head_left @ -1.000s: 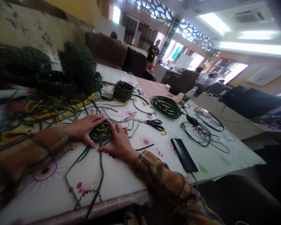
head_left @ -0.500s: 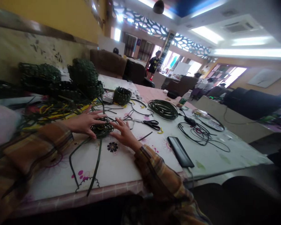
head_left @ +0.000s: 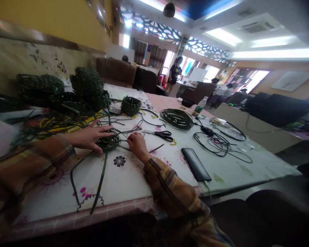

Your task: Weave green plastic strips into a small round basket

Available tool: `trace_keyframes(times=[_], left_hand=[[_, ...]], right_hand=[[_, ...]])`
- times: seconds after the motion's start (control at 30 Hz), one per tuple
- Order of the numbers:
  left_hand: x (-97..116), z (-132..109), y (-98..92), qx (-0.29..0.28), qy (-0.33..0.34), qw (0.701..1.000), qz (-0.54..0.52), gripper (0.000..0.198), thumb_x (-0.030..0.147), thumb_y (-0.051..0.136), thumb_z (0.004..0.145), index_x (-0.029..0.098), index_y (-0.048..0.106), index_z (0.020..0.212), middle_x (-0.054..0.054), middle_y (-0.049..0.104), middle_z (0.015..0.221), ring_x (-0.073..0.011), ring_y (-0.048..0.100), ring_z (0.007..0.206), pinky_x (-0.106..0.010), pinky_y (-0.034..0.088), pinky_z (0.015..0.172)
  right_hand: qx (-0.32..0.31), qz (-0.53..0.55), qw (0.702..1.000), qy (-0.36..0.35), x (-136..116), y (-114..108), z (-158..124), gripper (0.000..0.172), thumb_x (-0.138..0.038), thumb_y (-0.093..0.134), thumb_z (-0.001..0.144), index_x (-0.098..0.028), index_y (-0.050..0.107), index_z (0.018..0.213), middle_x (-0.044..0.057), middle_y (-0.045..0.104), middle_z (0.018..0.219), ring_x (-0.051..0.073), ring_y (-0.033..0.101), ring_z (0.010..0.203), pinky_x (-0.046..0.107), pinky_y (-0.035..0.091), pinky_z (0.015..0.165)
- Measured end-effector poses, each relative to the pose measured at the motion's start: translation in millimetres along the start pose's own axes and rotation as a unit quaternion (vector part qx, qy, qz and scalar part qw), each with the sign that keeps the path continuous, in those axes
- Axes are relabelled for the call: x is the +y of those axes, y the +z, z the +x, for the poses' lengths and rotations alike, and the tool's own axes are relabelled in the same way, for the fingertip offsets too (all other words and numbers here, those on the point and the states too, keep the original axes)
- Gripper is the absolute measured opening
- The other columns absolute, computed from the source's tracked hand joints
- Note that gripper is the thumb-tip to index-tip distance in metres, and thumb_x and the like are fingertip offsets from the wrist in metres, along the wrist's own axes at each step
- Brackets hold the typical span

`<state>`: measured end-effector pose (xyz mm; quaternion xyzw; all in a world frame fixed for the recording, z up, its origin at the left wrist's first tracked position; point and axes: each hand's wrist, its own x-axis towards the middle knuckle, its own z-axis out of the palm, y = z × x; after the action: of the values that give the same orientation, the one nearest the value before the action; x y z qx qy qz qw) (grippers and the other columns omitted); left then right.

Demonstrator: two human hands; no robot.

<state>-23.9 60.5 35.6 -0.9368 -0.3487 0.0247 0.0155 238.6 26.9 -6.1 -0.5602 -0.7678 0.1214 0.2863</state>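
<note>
A partly woven round basket (head_left: 108,142) of dark green flat strips lies on the table, with loose strips (head_left: 100,183) sticking out towards the front edge and others to the right. Spread over its left side is my left hand (head_left: 89,136), fingers stretched out and touching the weave. Just right of the basket, my right hand (head_left: 137,145) is closed in a pinch on a green strip (head_left: 124,140) that runs from the weave; the fingertips are partly hidden. Black-handled scissors (head_left: 163,136) lie beyond my right hand.
Finished dark green baskets (head_left: 86,84) stand at the back left, a smaller basket (head_left: 130,105) behind the work. A strip coil (head_left: 176,119), phone (head_left: 196,164), cable (head_left: 213,144) and bottle (head_left: 201,105) lie or stand right. A person (head_left: 174,72) stands farther back.
My right hand has moved off the basket's right edge, slightly to the right, and its spread fingers have closed on a strip. My left hand stays spread on the weave.
</note>
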Motion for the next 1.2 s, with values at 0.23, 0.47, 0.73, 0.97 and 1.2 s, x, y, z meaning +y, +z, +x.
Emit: trace_keyframes(times=[0.23, 0.47, 0.73, 0.97, 1.2], left_hand=[[7, 2, 3.2, -0.004, -0.044, 0.999, 0.009, 0.098, 0.066, 0.070, 0.072, 0.021, 0.036, 0.153, -0.018, 0.032, 0.160, -0.0330, 0.036, 0.144, -0.048, 0.012, 0.121], [7, 1, 11.1, 0.034, -0.038, 0.999, -0.008, 0.090, 0.061, 0.072, 0.073, 0.027, 0.040, 0.151, -0.018, 0.036, 0.158, -0.0338, 0.037, 0.143, -0.051, 0.015, 0.120], [11, 0, 13.3, 0.042, -0.064, 0.997, -0.013, 0.097, 0.066, 0.071, 0.071, 0.024, 0.038, 0.152, -0.018, 0.038, 0.157, -0.0357, 0.040, 0.141, -0.055, 0.006, 0.120], [10, -1, 16.1, 0.044, -0.054, 0.997, -0.025, 0.098, 0.069, 0.068, 0.071, 0.025, 0.037, 0.152, -0.016, 0.035, 0.159, -0.0338, 0.035, 0.145, -0.052, 0.005, 0.121], [7, -4, 24.0, 0.071, -0.037, 0.996, -0.040, 0.090, 0.063, 0.070, 0.073, 0.031, 0.038, 0.151, -0.015, 0.034, 0.159, -0.0367, 0.035, 0.144, -0.061, 0.006, 0.120]], right_hand=[[0.014, -0.232, 0.967, -0.107, -33, -3, -13, 0.024, -0.007, 0.044, 0.090, -0.015, 0.067, 0.091, 0.013, 0.060, 0.100, 0.026, 0.052, 0.101, 0.039, 0.038, 0.086], [-0.018, -0.123, 0.989, 0.085, -27, -10, -8, 0.021, -0.019, 0.046, 0.096, -0.014, 0.063, 0.107, 0.014, 0.064, 0.111, 0.022, 0.060, 0.096, 0.031, 0.042, 0.077], [-0.093, -0.044, 0.992, 0.074, -14, -14, -8, 0.019, -0.020, 0.056, 0.087, -0.017, 0.072, 0.077, 0.009, 0.071, 0.087, 0.020, 0.062, 0.086, 0.028, 0.040, 0.071], [-0.225, 0.187, 0.952, 0.091, 0, -8, -5, 0.019, -0.024, 0.058, 0.083, -0.013, 0.069, 0.073, -0.006, 0.047, 0.047, 0.008, 0.040, 0.044, 0.021, 0.031, 0.049], [-0.278, 0.392, 0.866, 0.133, -10, 4, -13, 0.017, -0.026, 0.056, 0.082, -0.018, 0.050, 0.068, 0.001, 0.067, 0.066, 0.008, 0.047, 0.044, 0.021, 0.041, 0.046]])
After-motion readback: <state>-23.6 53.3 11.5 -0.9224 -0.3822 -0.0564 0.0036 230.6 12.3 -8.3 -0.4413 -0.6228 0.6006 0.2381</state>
